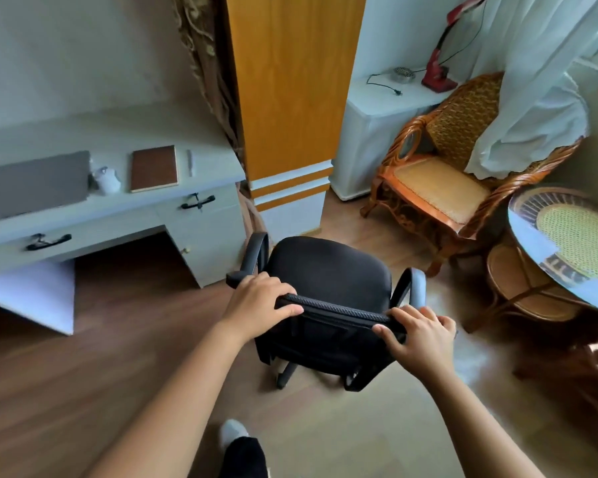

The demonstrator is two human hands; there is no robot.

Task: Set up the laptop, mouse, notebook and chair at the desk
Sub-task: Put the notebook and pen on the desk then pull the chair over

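Observation:
A black office chair (328, 270) with armrests stands on the wooden floor, to the right of the white desk (125, 215). My left hand (261, 301) grips the top left of its backrest and my right hand (420, 334) grips the top right. On the desk lie a closed grey laptop (32, 182) at the left, a white mouse (107, 181) beside it, a brown notebook (154, 168) and a white pen (189, 162) to the right.
An orange wardrobe (290, 91) rises behind the chair. A wicker armchair (439, 177) and a round wicker table (573, 236) stand at the right. A low white cabinet (387, 108) holds a red lamp (437, 74). My foot (233, 434) is behind the chair.

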